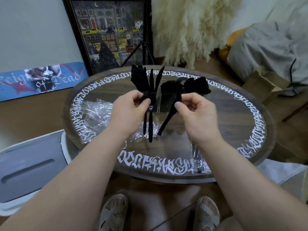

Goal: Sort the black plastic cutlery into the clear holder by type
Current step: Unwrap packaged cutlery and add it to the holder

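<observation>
The clear holder (164, 104) stands at the middle of the round table (233, 124). Black knives (150, 80) and forks stick up from its left part, more black cutlery (197, 85) fills its right part. My left hand (129, 110) grips two black pieces (148, 125) by their heads, handles hanging down. My right hand (194, 114) pinches one black piece (168, 119) by its head, its handle slanting down to the left. Both hands hover just in front of the holder.
Crumpled clear plastic wrap (98, 112) lies on the table's left and under the hands. More clear wrapping (198, 157) lies at the front right. A grey bin lid (25, 165) is at the left, a cardboard box (265, 84) at the right, a tripod (143, 47) behind.
</observation>
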A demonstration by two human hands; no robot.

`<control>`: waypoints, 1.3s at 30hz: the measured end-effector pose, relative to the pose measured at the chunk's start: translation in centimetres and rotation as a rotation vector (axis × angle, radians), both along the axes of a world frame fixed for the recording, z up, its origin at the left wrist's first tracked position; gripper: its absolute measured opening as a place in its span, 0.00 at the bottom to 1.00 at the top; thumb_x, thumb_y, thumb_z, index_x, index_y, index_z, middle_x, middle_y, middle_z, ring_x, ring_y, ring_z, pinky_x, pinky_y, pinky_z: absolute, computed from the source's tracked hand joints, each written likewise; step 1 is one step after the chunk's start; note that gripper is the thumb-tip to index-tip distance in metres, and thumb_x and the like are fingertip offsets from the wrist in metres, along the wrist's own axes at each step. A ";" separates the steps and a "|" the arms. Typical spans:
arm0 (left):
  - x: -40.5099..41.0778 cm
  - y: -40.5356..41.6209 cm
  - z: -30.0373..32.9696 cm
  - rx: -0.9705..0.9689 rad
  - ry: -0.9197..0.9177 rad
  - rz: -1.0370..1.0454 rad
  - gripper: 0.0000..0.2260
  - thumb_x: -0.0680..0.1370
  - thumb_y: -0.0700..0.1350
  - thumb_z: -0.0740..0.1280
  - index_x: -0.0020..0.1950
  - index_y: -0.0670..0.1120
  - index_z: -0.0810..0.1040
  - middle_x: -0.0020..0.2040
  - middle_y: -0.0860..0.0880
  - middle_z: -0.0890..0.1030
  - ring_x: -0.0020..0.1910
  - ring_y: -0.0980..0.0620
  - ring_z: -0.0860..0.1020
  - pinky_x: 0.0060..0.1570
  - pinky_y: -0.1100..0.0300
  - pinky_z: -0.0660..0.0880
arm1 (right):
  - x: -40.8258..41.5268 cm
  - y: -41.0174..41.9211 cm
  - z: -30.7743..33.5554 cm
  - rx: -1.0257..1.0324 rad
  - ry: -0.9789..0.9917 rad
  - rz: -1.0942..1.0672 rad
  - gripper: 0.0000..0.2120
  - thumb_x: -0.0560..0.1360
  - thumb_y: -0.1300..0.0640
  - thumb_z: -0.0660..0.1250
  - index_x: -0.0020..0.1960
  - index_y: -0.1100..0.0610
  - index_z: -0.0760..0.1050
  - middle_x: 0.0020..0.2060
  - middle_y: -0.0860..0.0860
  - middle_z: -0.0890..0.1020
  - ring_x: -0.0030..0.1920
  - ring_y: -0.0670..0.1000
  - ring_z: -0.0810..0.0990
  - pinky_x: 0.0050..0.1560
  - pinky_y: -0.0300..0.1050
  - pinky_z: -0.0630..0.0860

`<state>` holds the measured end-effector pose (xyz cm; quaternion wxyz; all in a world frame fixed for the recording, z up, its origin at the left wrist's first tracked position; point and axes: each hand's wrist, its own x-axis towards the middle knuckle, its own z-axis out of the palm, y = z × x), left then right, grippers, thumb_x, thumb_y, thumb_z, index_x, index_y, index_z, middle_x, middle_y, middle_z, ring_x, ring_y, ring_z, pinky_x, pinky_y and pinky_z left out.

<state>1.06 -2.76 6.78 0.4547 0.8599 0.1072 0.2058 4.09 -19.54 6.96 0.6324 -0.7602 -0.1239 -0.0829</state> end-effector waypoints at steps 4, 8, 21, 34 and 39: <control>1.0 1.2 0.5 -0.031 -0.027 0.109 0.08 0.77 0.46 0.67 0.38 0.53 0.75 0.33 0.54 0.77 0.35 0.53 0.74 0.35 0.66 0.67 | 2.1 1.1 2.9 0.032 -0.204 -0.156 0.11 0.74 0.64 0.68 0.43 0.48 0.76 0.35 0.41 0.79 0.36 0.39 0.75 0.43 0.35 0.73; 1.7 1.5 0.1 -0.108 -0.013 0.108 0.09 0.77 0.46 0.68 0.37 0.53 0.75 0.32 0.55 0.76 0.33 0.57 0.72 0.35 0.63 0.68 | 4.7 3.2 5.6 -0.020 -0.419 -0.190 0.07 0.75 0.63 0.67 0.46 0.50 0.77 0.36 0.39 0.78 0.37 0.37 0.75 0.44 0.36 0.74; 2.2 1.8 -0.3 -0.240 0.027 0.122 0.08 0.76 0.44 0.70 0.38 0.54 0.76 0.34 0.57 0.79 0.33 0.58 0.77 0.34 0.69 0.71 | 7.6 6.0 2.4 -0.766 -0.414 0.079 0.15 0.77 0.61 0.60 0.62 0.55 0.77 0.52 0.51 0.80 0.52 0.51 0.76 0.53 0.43 0.71; 1.2 -1.8 -0.7 -0.206 0.090 -0.062 0.09 0.72 0.44 0.73 0.43 0.57 0.77 0.38 0.54 0.82 0.34 0.61 0.77 0.40 0.62 0.74 | 4.2 1.5 1.0 -0.506 -0.455 0.197 0.03 0.71 0.61 0.71 0.44 0.56 0.80 0.38 0.47 0.79 0.38 0.45 0.77 0.42 0.37 0.74; 0.3 -3.5 -0.5 -0.139 0.049 -0.100 0.10 0.76 0.42 0.70 0.46 0.58 0.81 0.36 0.61 0.82 0.38 0.64 0.79 0.44 0.62 0.77 | 3.6 -0.6 0.7 -0.486 -0.417 0.149 0.05 0.72 0.62 0.71 0.48 0.56 0.82 0.40 0.48 0.82 0.41 0.46 0.80 0.46 0.39 0.76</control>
